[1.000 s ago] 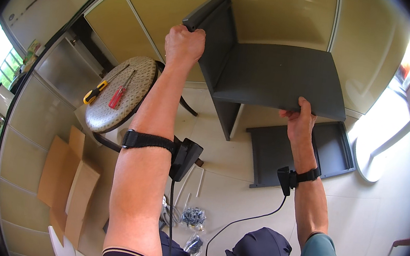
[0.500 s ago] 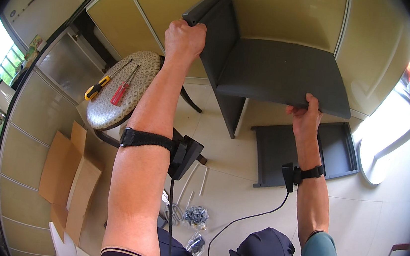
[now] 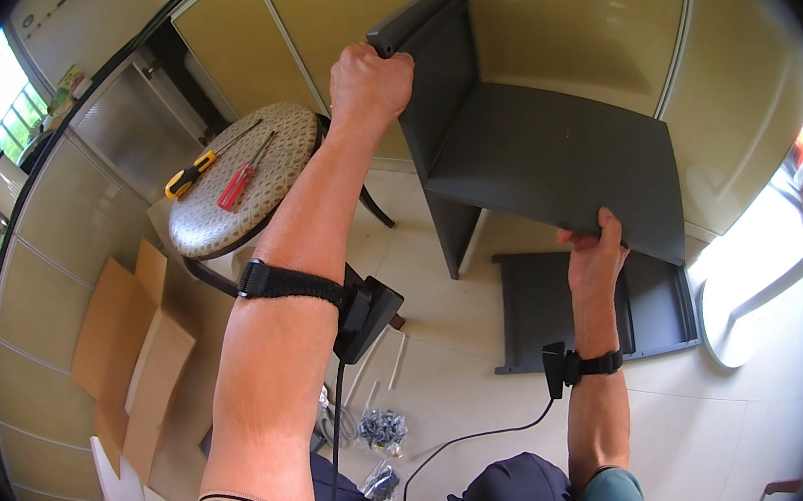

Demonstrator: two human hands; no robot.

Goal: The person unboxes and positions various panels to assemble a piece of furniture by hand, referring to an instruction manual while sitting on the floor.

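While the left hand [image 3: 370,81] stays clenched round the near edge of the panel [image 3: 445,69] at 12 o'clock, the right hand [image 3: 598,257] grasps the board [image 3: 563,160] at 2 o'clock, thumb on top. Should that thumb slip, the board (its outer end looks unsupported) could drop toward the frame [image 3: 542,314] at 3 o'clock; uneven pulling might skew it against the panel, and swaying toward 10 o'clock might knock the stool [image 3: 243,175].

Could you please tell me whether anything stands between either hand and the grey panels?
Nothing visible does: the left hand holds the upright panel near its top, and the right hand holds the flat panel by its near edge, thumb on top.
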